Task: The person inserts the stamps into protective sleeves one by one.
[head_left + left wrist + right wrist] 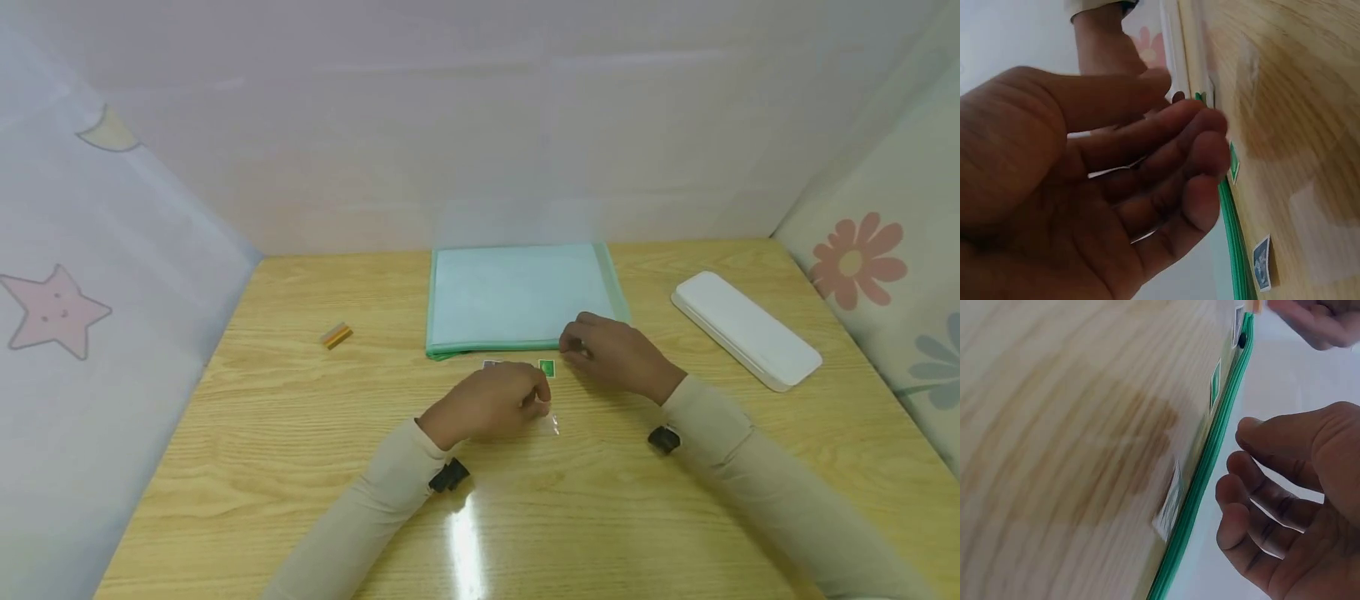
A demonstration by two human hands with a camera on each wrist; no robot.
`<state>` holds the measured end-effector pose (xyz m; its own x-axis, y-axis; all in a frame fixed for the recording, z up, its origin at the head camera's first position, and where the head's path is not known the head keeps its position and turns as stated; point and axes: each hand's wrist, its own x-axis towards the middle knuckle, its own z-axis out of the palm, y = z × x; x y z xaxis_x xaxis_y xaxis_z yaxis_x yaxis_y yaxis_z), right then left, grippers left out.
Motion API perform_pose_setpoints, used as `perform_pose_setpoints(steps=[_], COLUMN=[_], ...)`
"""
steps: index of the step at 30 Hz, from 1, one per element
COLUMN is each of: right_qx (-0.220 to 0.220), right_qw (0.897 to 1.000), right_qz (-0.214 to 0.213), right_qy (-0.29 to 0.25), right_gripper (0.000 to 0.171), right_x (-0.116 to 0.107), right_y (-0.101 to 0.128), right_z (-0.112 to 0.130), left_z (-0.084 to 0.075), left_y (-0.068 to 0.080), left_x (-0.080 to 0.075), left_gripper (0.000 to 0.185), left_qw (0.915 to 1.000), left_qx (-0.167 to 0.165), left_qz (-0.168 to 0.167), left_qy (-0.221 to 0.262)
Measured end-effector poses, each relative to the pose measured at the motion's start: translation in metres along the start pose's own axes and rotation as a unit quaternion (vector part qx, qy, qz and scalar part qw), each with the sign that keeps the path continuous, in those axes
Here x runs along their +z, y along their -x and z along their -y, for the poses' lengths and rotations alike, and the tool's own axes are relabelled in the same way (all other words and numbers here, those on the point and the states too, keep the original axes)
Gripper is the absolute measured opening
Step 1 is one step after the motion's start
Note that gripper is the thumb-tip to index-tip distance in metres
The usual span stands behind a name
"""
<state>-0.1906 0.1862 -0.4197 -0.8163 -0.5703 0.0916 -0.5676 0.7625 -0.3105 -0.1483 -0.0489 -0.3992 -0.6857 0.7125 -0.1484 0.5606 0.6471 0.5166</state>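
My left hand (491, 400) hovers over the table in front of a green-edged zip folder (517, 296). Its fingers bend loosely, and the left wrist view shows nothing between them. A clear plastic piece (553, 423) lies by its fingertips. Near the folder's front edge is my right hand (611, 354), fingers loosely curled with nothing visible in them. A small green stamp (547, 367) lies between the hands, and a dark grey-blue stamp (1262, 263) is partly covered by the left hand in the head view. Another stamp-like piece (1171, 503) lies beside the zip in the right wrist view.
A white oblong case (746, 329) lies at the right of the wooden table (300, 467). On the left is a small striped orange, brown and grey piece (336, 335). Printed cloth walls (487, 150) stand along the back and both sides.
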Motion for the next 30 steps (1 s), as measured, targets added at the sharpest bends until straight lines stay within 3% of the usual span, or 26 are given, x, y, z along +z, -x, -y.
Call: perform_pose_setpoints(steps=[5,8,18,24,30], right_qx=[-0.018,-0.026,-0.023,-0.054,-0.057], right_qw=[0.999,0.998,0.995,0.994,0.994], right_qz=[0.02,0.032,0.074,0.07,0.066], right_qy=[-0.039,-0.051,-0.062,-0.07,-0.067], right_gripper=[0.012,0.015,0.026,0.027,0.025], right_x=[0.005,0.007,0.01,0.012,0.014], right_y=[-0.007,-0.009,-0.014,-0.013,-0.014], right_z=[0.002,0.001,-0.001,-0.003,-0.004], left_z=[0.0,0.0,0.001,-0.005,-0.01], left_y=[0.004,0.006,0.003,0.004,0.004], left_x=[0.008,0.011,0.022,0.02,0.02], left_gripper=[0.023,0.022,0.032,0.02,0.01], left_qw=[0.9958,0.9924,0.9864,0.9821,0.9737], left_qx=[0.047,0.054,0.072,0.07,0.066], left_qz=[0.046,0.059,0.053,0.074,0.079], left_qy=[-0.064,-0.094,-0.138,-0.159,-0.203])
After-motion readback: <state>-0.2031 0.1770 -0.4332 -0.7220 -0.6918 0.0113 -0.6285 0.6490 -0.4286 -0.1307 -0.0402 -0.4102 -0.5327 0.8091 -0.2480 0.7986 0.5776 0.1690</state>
